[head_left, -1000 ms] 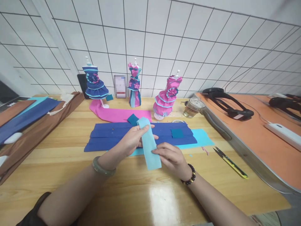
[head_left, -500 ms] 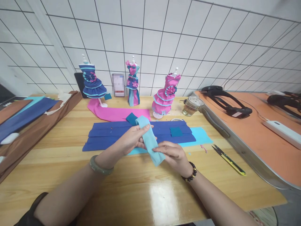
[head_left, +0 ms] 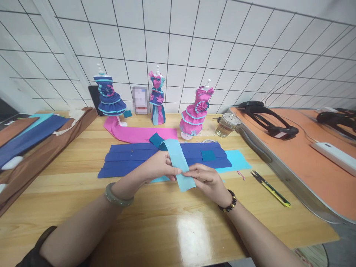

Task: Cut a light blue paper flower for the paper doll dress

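Light blue strip (head_left: 177, 157), hazard: may crease or skew, judged from a pinch at one narrow zone with both ends unsupported.
Teal piece (head_left: 157, 140), hazard: could be dragged out of place if the strip's far end catches it; the two overlap in view, contact cannot be told.
Left hand (head_left: 158, 167): closed narrowly on the strip's left edge, thumb on top, other fingers partly hidden.
Right hand (head_left: 207, 181): fingertips pinching the strip's right edge, close beside the left thumb.
Strip position: between the hands, slanting from far left to near right; far part beyond the fingers, near end hanging short of them.
Navy fabric (head_left: 125, 161): flat on the table (head_left: 139, 230), beyond the hands.
Snips (head_left: 271, 188): on the table, right of the right hand, apart from it.
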Available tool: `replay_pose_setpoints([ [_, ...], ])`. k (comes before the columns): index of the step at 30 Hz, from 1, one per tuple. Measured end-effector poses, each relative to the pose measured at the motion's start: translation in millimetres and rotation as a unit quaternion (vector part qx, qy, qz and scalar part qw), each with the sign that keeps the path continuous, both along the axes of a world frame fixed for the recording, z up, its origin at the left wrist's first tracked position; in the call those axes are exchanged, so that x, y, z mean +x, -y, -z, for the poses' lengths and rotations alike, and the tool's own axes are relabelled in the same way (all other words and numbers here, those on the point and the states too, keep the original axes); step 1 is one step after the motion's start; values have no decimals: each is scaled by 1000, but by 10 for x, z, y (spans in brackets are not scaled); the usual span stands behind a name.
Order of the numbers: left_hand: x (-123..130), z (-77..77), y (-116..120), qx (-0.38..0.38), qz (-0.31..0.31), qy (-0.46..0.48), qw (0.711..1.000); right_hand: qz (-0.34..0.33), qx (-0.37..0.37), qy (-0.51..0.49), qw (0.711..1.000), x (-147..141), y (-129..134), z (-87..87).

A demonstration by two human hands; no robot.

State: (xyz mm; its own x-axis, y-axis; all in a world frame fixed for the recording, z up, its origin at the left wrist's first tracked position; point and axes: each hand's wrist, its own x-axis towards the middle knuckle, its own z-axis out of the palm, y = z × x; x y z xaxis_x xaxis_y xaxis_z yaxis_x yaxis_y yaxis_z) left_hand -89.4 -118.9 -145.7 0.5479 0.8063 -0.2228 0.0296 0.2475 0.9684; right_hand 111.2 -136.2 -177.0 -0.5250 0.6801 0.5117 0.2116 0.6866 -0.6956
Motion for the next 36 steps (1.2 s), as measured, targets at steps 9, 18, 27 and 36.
replay_pose_setpoints([
  [9,31,41,-17,54,8,-15,998,23,-143,-24,989,-20,4,-64],
  [18,121,18,53,60,39,17,997,57,-285,-121,949,-72,-5,-18],
  [27,139,-4,70,75,28,-13,997,70,-355,-146,921,-64,-30,16],
  [36,166,-48,107,69,40,-6,997,86,-340,-135,927,-61,-26,16],
])
